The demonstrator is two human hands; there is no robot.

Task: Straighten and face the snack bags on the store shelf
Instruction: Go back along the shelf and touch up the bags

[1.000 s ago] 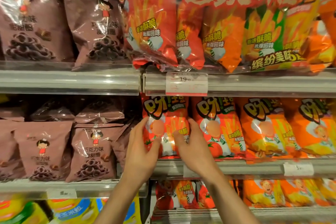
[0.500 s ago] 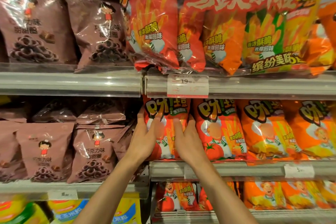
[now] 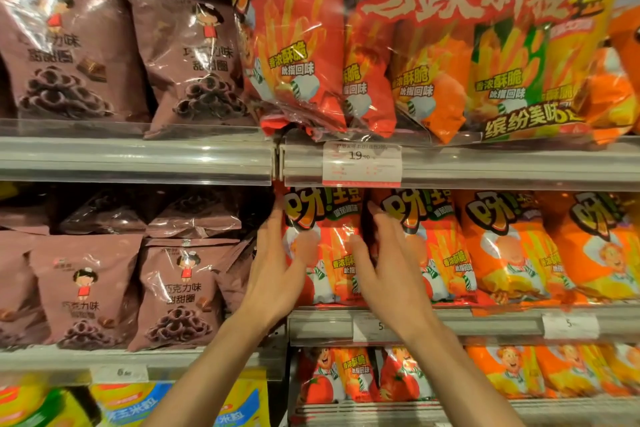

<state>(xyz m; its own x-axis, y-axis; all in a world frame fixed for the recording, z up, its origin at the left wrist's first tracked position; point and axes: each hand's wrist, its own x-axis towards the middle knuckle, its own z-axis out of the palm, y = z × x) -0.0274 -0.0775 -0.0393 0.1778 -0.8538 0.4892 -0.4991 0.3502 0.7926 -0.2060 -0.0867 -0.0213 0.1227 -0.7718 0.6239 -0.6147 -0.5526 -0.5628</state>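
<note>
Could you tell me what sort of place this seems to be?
Most likely a supermarket snack aisle: tiered shelves hold rows of brown snack bags and red snack bags, with a price tag clipped to the shelf edge.

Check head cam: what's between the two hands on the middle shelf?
The red snack bag, upright on the shelf; the left hand and right hand flank its sides. Head view shows it.
</note>
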